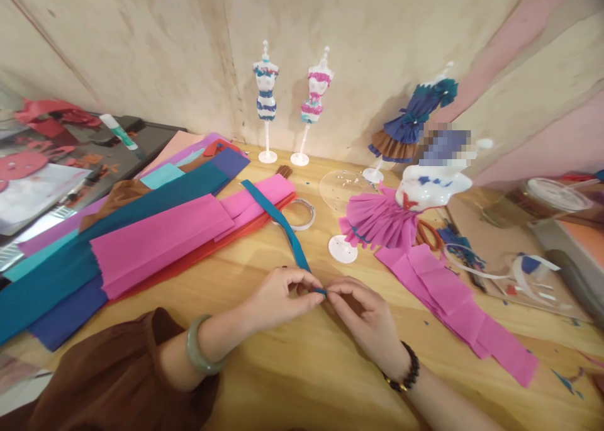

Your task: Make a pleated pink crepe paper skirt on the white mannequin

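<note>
Both my hands meet over the table, pinching one end of a narrow teal crepe paper strip (293, 237). Thumb and fingers of my left hand (290, 299) are closed on it, and a small folded bit shows between the two hands. My right hand (365, 314) grips the tip from the other side. The strip's far end lies across pink crepe paper (165, 239). Beyond my right hand stands a small white dress form (431, 189) with a pleated pink paper skirt (380, 217).
Two little dress forms (267, 94) with paper bands stand by the wall, and one wears a blue-brown paper dress (408, 126). A tape roll (302, 214), a glue stick (117, 132), a pink paper strip (465, 314) and a lidded cup (533, 201) lie or stand around.
</note>
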`<state>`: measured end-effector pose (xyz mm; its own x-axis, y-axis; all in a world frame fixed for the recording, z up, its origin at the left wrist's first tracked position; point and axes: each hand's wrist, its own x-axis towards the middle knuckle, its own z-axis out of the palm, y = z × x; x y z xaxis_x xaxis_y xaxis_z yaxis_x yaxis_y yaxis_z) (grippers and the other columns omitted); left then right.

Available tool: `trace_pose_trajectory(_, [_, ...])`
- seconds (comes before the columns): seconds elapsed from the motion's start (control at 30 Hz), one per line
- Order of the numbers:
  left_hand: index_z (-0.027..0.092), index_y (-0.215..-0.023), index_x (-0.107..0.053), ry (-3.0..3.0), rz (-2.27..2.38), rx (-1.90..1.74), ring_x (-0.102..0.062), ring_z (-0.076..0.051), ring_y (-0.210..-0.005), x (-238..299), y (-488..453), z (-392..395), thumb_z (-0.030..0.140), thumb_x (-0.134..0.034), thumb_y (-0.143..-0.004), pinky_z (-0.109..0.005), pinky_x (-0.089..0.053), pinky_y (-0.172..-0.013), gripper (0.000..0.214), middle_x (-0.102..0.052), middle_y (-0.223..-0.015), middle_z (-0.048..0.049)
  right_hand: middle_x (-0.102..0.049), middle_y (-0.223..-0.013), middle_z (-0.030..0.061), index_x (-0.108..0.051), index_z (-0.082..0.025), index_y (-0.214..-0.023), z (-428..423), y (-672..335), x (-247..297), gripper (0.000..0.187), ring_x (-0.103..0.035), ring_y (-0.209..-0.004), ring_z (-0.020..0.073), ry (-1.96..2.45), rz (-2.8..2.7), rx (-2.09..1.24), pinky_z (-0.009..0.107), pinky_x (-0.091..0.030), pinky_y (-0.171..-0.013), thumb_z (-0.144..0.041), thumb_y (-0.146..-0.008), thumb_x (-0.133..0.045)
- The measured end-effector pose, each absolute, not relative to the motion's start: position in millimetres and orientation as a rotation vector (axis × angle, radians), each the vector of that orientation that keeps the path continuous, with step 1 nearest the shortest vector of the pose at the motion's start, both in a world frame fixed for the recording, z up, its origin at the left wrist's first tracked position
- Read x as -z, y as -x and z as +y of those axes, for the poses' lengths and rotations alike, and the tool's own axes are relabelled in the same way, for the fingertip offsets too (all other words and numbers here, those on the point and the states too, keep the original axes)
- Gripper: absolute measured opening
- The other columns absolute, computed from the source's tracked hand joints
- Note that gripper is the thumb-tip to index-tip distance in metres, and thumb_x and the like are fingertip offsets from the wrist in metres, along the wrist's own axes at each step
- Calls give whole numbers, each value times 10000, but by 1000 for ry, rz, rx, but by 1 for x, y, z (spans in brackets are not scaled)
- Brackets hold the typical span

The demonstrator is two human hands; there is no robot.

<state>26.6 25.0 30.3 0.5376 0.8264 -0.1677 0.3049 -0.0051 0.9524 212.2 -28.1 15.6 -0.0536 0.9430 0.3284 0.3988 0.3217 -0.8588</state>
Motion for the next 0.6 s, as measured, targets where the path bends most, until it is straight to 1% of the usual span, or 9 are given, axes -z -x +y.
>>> trace_pose_trajectory(0.13, [158, -793, -738, -1578, 1011, -550, -621, -148, -705, -28, -28, 23, 272, -626, -782, -232, -476, -652, 160, -720, -742, -24, -739, -799, 42, -718, -210, -804, -28, -212, -13, 120, -696, -735, 167, 1238, -1594, -769, 273, -570, -698, -241, -885, -636])
trace_pose_trajectory(0.2, [157, -782, -732, -1547, 1013, -550, -621, -142, -694, -28, -28, 23, 255, -621, -779, -227, -478, -647, 148, -720, -742, -20, -750, -815, 51, -734, -210, -861, -29, -213, -9, 128, -704, -729, 171, 1248, -1511, -858, 278, -581, -675, -286, -892, -637])
trace_pose_trajectory(0.3, [158, -761, -721, -1524, 1007, -557, -616, -133, -674, -29, -29, 23, 233, -613, -775, -222, -474, -638, 133, -716, -731, -14, -764, -845, 63, -729, -207, -996, -30, -214, -2, 207, -711, -708, 174, 1232, -1385, -1019, 286, -595, -635, -363, -887, -649])
trace_pose_trajectory(0.4, [154, -748, -714, -1507, 1004, -559, -608, -132, -664, -30, -30, 24, 242, -625, -767, -220, -469, -627, 127, -709, -721, -15, -761, -833, 63, -730, -205, -1002, -30, -214, 1, 233, -711, -722, 181, 1247, -1368, -1006, 294, -600, -646, -380, -854, -686])
trace_pose_trajectory(0.5, [146, -791, -718, -1479, 1009, -541, -603, -135, -665, -31, -30, 25, 248, -616, -772, -226, -462, -623, 146, -711, -745, -28, -743, -779, 50, -737, -201, -970, -30, -214, 1, 200, -704, -707, 179, 1288, -1379, -942, 293, -597, -650, -352, -852, -681])
trace_pose_trajectory(0.6, [139, -874, -718, -1461, 998, -576, -605, -138, -693, -30, -29, 26, 222, -578, -790, -237, -458, -652, 184, -718, -811, -46, -746, -799, 48, -734, -200, -970, -29, -216, 1, 180, -710, -731, 178, 1322, -1366, -914, 292, -597, -687, -319, -845, -682])
